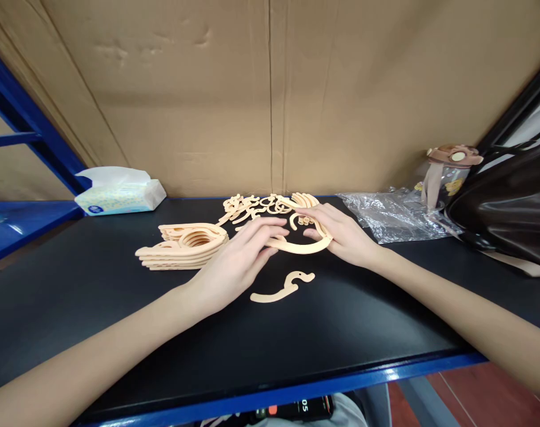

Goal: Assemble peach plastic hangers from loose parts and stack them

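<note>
Between my two hands is a beige plastic folding hanger (303,248) with a curved arm and a hook, held just above the black table. My left hand (243,252) has its fingers closed on the hanger's left end. The thumb and fingers of my right hand (343,234) grip its right side near the joint. In front of my hands a loose hanger arm (274,296) with a small hole lies flat. Left of my left hand sits a stack of folded beige hangers (181,258). Behind my hands is a pile of loose hanger parts (238,207), partly hidden.
A tissue pack (122,193) stands at the back left of the black table (131,332). At the back right lie crumpled clear plastic (380,213), a drinking bottle (450,175) and a dark bag (505,201). A cardboard wall (198,107) closes off the back.
</note>
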Motion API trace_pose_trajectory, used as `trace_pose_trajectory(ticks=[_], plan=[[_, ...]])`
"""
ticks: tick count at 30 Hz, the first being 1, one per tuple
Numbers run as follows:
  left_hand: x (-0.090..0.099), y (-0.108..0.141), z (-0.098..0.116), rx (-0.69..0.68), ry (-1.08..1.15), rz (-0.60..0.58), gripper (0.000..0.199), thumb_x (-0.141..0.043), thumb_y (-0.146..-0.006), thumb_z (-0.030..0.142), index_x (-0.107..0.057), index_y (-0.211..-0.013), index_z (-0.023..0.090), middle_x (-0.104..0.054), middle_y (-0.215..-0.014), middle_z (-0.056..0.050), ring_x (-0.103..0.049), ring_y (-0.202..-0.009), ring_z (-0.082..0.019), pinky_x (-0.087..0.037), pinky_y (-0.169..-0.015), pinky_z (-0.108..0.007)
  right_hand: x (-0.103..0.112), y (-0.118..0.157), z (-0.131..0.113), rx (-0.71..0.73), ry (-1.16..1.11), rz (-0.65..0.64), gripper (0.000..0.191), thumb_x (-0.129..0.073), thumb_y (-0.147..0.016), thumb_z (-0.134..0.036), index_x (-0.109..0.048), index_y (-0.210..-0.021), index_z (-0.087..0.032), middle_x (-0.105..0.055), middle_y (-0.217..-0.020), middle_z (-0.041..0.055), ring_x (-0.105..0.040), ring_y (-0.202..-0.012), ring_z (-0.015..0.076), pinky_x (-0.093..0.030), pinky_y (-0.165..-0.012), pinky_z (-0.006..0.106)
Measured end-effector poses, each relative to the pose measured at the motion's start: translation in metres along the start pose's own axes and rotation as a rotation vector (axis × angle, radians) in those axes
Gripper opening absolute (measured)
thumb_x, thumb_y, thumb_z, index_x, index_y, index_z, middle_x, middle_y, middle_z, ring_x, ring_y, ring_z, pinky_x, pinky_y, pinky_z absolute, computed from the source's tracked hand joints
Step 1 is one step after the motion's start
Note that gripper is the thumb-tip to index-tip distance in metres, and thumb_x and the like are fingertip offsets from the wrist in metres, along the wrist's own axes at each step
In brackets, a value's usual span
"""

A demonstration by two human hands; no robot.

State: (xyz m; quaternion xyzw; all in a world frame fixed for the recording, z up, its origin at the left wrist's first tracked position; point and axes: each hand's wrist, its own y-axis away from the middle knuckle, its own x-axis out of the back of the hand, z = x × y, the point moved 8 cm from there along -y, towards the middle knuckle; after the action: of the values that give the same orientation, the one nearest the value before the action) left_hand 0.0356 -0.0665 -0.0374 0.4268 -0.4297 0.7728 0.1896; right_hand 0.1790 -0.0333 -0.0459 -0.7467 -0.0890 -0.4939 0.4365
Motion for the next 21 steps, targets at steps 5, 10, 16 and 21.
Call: trace_pose_trajectory(ticks=[5, 10, 16, 21], plan=[[0.016, -0.002, -0.007, 0.074, -0.086, 0.176, 0.028, -0.052, -0.089, 0.023, -0.045, -0.116, 0.022, -0.045, -0.128, -0.008, -0.039, -0.124, -0.022, -0.036, -0.103, -0.043, -0.001, -0.001, -0.022, 0.114, 0.043, -0.042, 0.038, -0.043, -0.094, -0.034, -0.041, -0.13, -0.023, -0.058, -0.117, 0.0086, -0.052, -0.11, 0.0227, -0.045, -0.092, 0.041], [0.029, 0.004, -0.022, 0.334, -0.069, 0.308, 0.037, -0.065, -0.079, 0.04, -0.044, -0.104, 0.02, -0.055, -0.1, -0.004, -0.056, -0.09, -0.019, -0.048, -0.073, -0.032, 0.009, 0.0, -0.027, 0.092, 0.097, 0.072, 0.037, -0.043, -0.094, -0.036, -0.045, -0.128, -0.02, -0.06, -0.11, 0.0082, -0.055, -0.1, 0.0212, -0.047, -0.086, 0.037], [0.005, 0.005, -0.025, 0.419, 0.225, 0.069, 0.021, -0.04, -0.093, 0.036, -0.052, -0.088, 0.02, -0.057, -0.078, 0.002, -0.054, -0.068, -0.013, -0.042, -0.06, -0.025, 0.011, 0.002, -0.039, 0.078, 0.231, 0.128, 0.037, -0.042, -0.094, -0.033, -0.048, -0.126, -0.015, -0.062, -0.102, 0.0094, -0.055, -0.092, 0.0218, -0.044, -0.079, 0.036], [0.004, 0.007, -0.027, 0.476, 0.208, 0.06, 0.035, -0.029, -0.095, 0.038, -0.052, -0.078, 0.019, -0.052, -0.065, 0.003, -0.05, -0.06, -0.014, -0.037, -0.056, -0.026, 0.005, 0.006, -0.062, 0.172, 0.337, 0.106, 0.036, -0.043, -0.093, -0.03, -0.052, -0.125, -0.015, -0.063, -0.094, 0.0092, -0.053, -0.085, 0.0226, -0.041, -0.072, 0.036]])
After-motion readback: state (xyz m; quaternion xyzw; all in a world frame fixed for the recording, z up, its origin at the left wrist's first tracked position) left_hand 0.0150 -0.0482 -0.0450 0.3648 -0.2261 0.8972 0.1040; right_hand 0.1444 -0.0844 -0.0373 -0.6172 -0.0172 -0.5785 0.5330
